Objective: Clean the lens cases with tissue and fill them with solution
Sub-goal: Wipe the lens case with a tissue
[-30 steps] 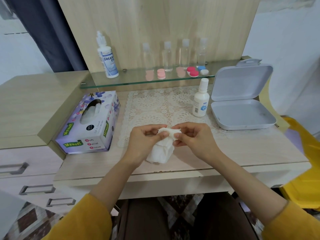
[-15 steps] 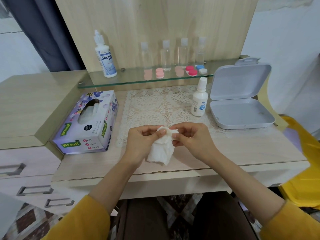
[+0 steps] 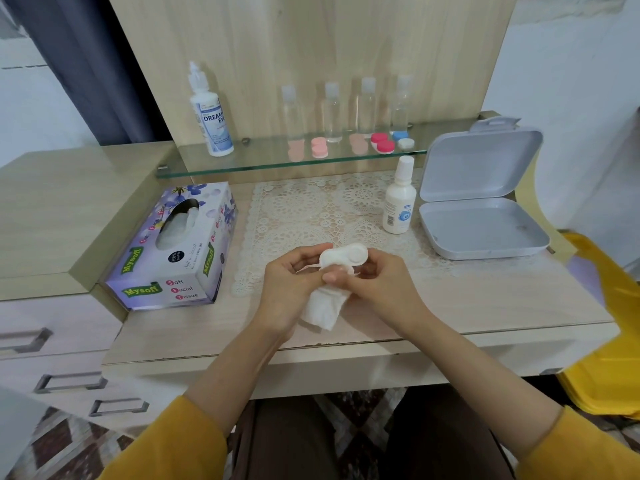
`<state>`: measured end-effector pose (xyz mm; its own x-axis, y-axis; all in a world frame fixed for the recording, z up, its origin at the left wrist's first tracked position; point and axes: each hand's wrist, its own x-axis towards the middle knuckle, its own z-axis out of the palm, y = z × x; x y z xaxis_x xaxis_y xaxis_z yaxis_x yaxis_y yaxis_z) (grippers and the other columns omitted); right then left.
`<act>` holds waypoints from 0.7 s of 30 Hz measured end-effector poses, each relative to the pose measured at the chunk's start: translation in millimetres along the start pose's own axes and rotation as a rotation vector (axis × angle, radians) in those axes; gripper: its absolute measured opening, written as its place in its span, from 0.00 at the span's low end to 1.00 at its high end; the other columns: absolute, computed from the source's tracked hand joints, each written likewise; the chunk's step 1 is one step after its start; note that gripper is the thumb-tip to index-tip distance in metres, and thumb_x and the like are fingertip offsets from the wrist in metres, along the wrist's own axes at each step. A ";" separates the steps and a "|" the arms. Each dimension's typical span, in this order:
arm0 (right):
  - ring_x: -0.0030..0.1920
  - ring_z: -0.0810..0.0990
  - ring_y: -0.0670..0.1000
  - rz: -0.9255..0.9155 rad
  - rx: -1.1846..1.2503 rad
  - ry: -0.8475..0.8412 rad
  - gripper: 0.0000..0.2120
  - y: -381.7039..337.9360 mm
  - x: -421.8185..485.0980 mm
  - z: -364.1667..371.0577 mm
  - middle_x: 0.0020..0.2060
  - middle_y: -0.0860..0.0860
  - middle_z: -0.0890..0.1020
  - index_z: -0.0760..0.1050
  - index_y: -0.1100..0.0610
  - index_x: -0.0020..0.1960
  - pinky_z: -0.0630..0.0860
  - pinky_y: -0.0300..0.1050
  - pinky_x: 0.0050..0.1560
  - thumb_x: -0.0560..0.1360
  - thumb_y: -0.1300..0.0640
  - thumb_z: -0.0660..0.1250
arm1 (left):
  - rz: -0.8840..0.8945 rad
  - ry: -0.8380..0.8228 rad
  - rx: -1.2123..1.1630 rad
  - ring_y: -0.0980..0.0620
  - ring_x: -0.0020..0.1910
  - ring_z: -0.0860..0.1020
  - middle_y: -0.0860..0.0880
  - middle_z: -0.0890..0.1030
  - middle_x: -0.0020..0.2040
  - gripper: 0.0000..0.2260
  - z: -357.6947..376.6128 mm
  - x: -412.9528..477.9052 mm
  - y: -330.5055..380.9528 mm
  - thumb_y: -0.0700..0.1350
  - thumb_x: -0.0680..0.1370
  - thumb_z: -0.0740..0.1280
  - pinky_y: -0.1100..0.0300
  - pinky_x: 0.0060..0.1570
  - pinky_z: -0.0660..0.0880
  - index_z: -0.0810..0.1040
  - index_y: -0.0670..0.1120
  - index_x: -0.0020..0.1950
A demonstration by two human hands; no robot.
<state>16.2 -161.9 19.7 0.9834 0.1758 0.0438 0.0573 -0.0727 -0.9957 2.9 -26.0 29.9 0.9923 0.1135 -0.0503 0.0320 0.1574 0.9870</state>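
Observation:
A white lens case (image 3: 344, 256) is held over the front of the desk between both hands. My left hand (image 3: 289, 284) grips its left end together with a crumpled white tissue (image 3: 323, 306) that hangs down below the case. My right hand (image 3: 377, 282) pinches the case from the right, thumb near its lower edge. A small white solution bottle (image 3: 398, 199) stands upright on the lace mat (image 3: 311, 213). More lens cases, pink (image 3: 318, 147), red (image 3: 381, 143) and blue and white (image 3: 403, 139), sit on the glass shelf (image 3: 242, 161).
A Mysoft tissue box (image 3: 173, 247) lies to the left. An open grey plastic box (image 3: 481, 206) sits at the right. On the shelf stand a tall Dream Eye bottle (image 3: 209, 116) and several clear small bottles (image 3: 332, 112). A yellow object (image 3: 606, 341) is at the far right.
The lens case has come out of the tissue and now shows bare at the top of both hands. The tissue has slid lower, under my left fingers.

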 end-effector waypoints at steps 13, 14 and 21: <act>0.35 0.79 0.51 0.013 0.098 0.075 0.10 -2.7 -2.6 -15.4 0.35 0.57 0.81 0.74 0.54 0.41 0.74 0.43 0.36 0.67 0.66 0.72 | -0.016 0.022 -0.071 0.52 0.42 0.83 0.42 0.82 0.44 0.09 -7.5 0.7 3.1 0.32 0.71 0.69 0.67 0.41 0.78 0.79 0.41 0.50; 0.35 0.79 0.50 0.005 0.098 0.082 0.09 -3.4 -2.3 -16.3 0.36 0.56 0.81 0.76 0.54 0.41 0.74 0.43 0.36 0.67 0.65 0.73 | -0.016 0.021 -0.070 0.51 0.41 0.83 0.42 0.82 0.44 0.10 -8.3 0.5 3.0 0.32 0.71 0.69 0.67 0.41 0.77 0.79 0.41 0.51; 0.38 0.76 0.50 -0.082 0.030 0.121 0.08 -6.2 1.3 -17.9 0.35 0.51 0.79 0.76 0.56 0.35 0.73 0.44 0.41 0.67 0.64 0.74 | -0.029 -0.024 -0.039 0.53 0.41 0.82 0.44 0.83 0.42 0.09 -5.7 -1.8 3.8 0.33 0.72 0.68 0.66 0.42 0.78 0.80 0.38 0.51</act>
<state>20.3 -178.8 27.4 0.9893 0.0599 0.1331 0.1353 -0.0336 -0.9902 0.6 -20.0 32.9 0.9935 0.0850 -0.0751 0.0570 0.1982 0.9785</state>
